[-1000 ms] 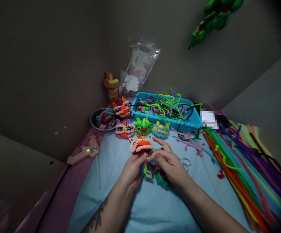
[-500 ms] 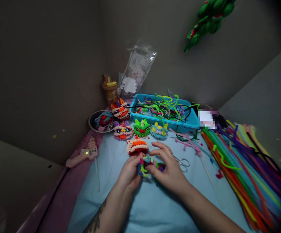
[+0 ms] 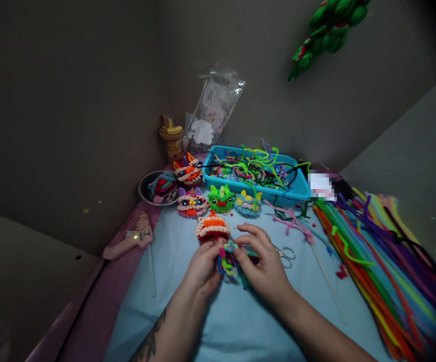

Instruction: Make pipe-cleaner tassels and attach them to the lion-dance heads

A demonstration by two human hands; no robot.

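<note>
A small bundle of multicoloured pipe cleaners (image 3: 227, 262), with loops of green, yellow, pink and blue, is between my two hands. My left hand (image 3: 204, 266) closes round its left side. At its right, my right hand (image 3: 261, 259) pinches it between thumb and index finger, the other fingers curled loosely above. Part of the bundle is hidden behind the fingers. Just beyond my left fingertips sits an orange, white and red pipe-cleaner head (image 3: 212, 226). Behind it stand a purple head (image 3: 191, 203), a green head (image 3: 221, 199) and a blue-yellow head (image 3: 247, 203).
A blue tray (image 3: 306, 188) heaped with pipe-cleaner scraps stands at the back. Scissors (image 3: 287, 256) lie right of my right hand. Long pipe cleaners (image 3: 376, 261) cover the right side. A pink glue gun (image 3: 129, 244) and a bowl (image 3: 141, 188) are at left.
The fingers of my right hand have shifted slightly on the bundle, whose loops now face a little differently. Both hands still hold it in nearly the same place.
</note>
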